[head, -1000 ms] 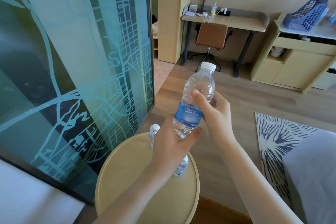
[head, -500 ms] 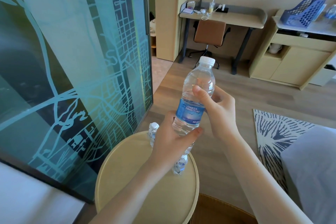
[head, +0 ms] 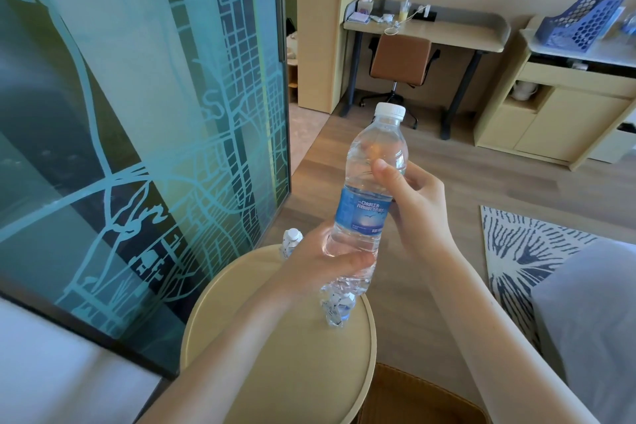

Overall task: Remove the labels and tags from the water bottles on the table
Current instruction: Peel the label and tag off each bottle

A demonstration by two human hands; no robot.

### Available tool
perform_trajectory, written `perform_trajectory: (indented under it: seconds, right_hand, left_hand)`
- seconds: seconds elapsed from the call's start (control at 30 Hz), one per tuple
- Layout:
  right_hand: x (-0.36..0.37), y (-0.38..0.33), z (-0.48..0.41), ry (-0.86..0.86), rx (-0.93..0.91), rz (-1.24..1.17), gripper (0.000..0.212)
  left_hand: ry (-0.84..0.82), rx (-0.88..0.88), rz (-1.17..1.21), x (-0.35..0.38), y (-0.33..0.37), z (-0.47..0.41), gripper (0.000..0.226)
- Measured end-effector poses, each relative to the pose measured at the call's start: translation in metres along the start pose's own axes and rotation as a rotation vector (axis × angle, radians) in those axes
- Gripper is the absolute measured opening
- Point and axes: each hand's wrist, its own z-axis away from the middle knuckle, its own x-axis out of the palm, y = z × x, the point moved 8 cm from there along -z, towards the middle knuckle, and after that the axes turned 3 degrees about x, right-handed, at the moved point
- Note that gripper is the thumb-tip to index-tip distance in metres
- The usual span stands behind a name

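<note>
Bottle (head: pixel 375 148) has turned a little over the far edge of the table (head: pixel 241 286), left hand (head: pixel 320 262) gripping its base, right hand (head: pixel 413 196) clamped at the blue label (head: pixel 363 213), still fully on.

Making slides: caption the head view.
Left hand and right hand hold a labelled water bottle above the table.

Clear glossy plastic bottle (head: pixel 375 155) with a smooth blue film label (head: pixel 363 208); matt pale wood counter (head: pixel 285 372); frosted glass panel (head: pixel 137 96).

The left forearm (head: pixel 223 354) and right forearm (head: pixel 481 320) are bare; the left grip (head: pixel 320 265) and right grip (head: pixel 413 203) are bare too.
</note>
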Motion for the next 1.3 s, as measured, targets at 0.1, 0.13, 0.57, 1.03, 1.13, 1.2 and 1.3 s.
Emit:
perform_trajectory:
  seconds: [0.1,0.13,0.57,1.03,1.13,1.2,1.3]
  right_hand:
    - [-0.001,0.003,-0.002,-0.013,0.023,0.005,0.037]
    - [-0.001,0.004,-0.003,-0.025,0.031,0.009,0.041]
    - [0.01,-0.03,0.051,0.287,-0.623,0.77,0.034]
    - [0.047,0.004,0.038,0.342,-0.318,0.779,0.047]
    - [0.045,0.006,0.038,0.334,-0.299,0.758,0.047]
    - [0.045,0.006,0.038,0.324,-0.301,0.748,0.046]
    - [0.045,0.005,0.04,0.316,-0.315,0.736,0.044]
  left_hand:
    - [0.018,0.018,-0.037,0.002,-0.005,0.001,0.042]
    - [0.038,0.032,-0.044,0.002,-0.006,0.001,0.035]
    - [0.337,0.156,-0.121,-0.001,-0.003,0.004,0.031]
    - [0.576,0.287,0.247,-0.011,-0.01,0.002,0.024]
    - [0.594,0.175,0.11,-0.018,-0.019,0.001,0.021]
    - [0.495,0.174,-0.009,-0.014,-0.019,0.0,0.033]
    - [0.453,0.088,0.039,-0.008,-0.028,-0.001,0.055]
